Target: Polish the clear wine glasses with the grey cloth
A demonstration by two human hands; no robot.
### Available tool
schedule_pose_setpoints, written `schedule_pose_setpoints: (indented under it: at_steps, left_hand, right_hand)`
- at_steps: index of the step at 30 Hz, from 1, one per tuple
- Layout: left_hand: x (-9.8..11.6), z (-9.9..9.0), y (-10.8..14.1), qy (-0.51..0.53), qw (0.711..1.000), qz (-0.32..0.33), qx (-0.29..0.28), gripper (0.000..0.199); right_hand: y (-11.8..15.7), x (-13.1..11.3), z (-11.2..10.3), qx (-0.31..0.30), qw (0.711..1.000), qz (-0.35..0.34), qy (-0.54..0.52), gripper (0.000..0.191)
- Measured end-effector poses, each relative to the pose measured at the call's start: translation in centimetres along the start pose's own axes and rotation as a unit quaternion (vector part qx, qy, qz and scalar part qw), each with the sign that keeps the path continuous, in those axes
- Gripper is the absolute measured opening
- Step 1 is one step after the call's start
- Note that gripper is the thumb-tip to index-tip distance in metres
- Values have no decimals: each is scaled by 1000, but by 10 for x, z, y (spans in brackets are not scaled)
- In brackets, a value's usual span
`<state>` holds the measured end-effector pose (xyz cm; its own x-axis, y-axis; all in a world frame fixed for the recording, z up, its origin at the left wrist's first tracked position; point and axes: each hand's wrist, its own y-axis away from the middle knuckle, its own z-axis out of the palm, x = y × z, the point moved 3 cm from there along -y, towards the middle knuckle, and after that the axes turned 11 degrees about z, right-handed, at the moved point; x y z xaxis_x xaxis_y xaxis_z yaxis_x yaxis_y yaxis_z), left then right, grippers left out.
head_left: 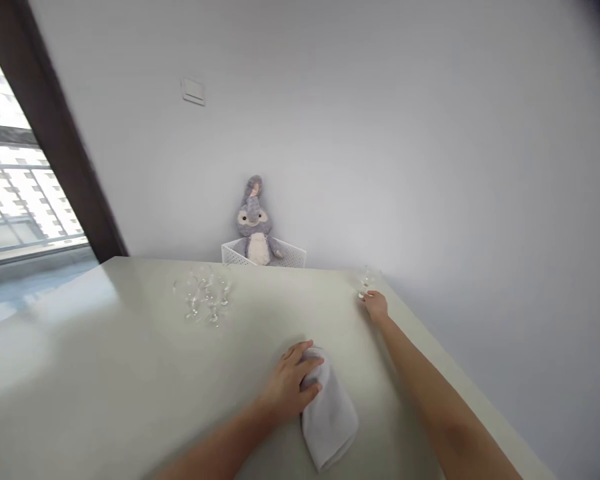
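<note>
My left hand (293,382) rests on the near end of the table's middle, its fingers spread and lying over the left edge of a folded grey-white cloth (331,419). At the table's far right, my right arm is stretched out. My right hand (377,307) is closed at the base of a small clear stemmed glass (367,279), which stands upright near the far edge. Part of its foot is behind my fingers. To the left, several similar clear stemmed glasses (213,307) stand close together.
The pale table (145,373) meets a plain wall at the back. Behind its far edge, a white perforated basket (291,255) holds a grey plush toy (254,223). A light switch (193,91) is on the wall. A dark-framed window (17,180) with a railing outside is at left.
</note>
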<state>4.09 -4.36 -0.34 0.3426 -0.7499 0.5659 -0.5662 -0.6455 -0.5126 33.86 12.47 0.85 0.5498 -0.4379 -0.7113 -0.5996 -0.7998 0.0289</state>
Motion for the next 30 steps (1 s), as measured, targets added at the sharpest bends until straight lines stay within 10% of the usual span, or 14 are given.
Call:
schedule_pose_setpoints:
  at_steps: [3, 7, 13, 20, 30]
  left_hand:
    - [-11, -16, -4, 58, 974, -45, 214, 28]
    - [-50, -53, 6, 189, 804, -186, 533, 31]
    - [-99, -103, 23, 451, 575, -268, 628, 50]
    - [-113, -120, 19, 586, 548, -224, 553, 31]
    - [-109, -124, 16, 601, 533, -192, 565, 30]
  right_hand:
    - [30, 6, -1, -56, 998, 0, -22, 27]
    - [80, 10, 10, -205, 978, -38, -22, 24]
    - [152, -16, 22, -333, 923, -162, 104, 38]
    - [192, -33, 26, -201, 919, -243, 237, 46]
    - [206, -15, 38, -234, 916, -268, 183, 20]
